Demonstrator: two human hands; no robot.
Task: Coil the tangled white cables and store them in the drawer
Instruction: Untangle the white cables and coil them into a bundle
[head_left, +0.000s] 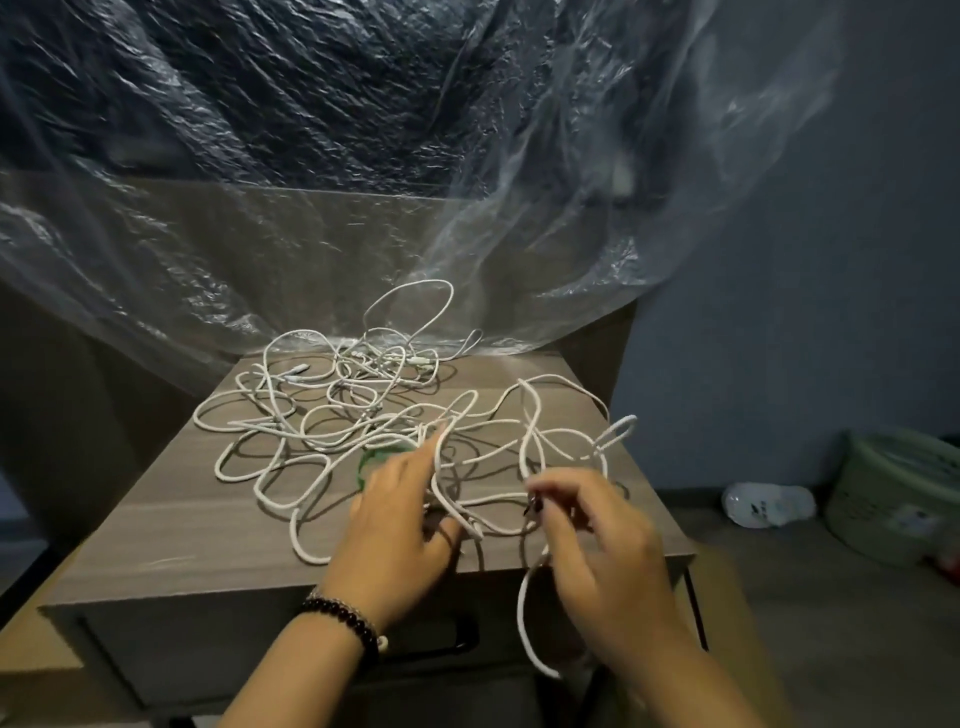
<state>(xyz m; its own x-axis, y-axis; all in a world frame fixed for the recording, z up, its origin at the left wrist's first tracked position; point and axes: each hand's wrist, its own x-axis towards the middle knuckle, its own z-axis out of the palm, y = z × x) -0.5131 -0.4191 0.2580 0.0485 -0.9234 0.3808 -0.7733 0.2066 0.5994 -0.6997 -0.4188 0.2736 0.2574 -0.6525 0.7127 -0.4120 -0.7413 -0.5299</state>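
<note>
A tangle of white cables (332, 415) sprawls over the top of a grey wooden nightstand (171, 519). My left hand (400, 519) lies over the near part of the tangle, index finger stretched out under a raised cable loop. My right hand (597, 540) pinches a dark cable tip between thumb and fingertips, and a white loop (524, 618) hangs from it past the front edge. A green ring-shaped object (371, 460) lies partly hidden under the cables and my left hand. The drawer front (208, 654) with its dark handle (447, 636) sits below, closed.
Crinkled clear plastic sheeting (363, 182) hangs behind the nightstand and drapes onto its back edge. On the floor to the right stand a pale green basket (898, 499) and a white object (769, 504). A blue-grey wall rises at right.
</note>
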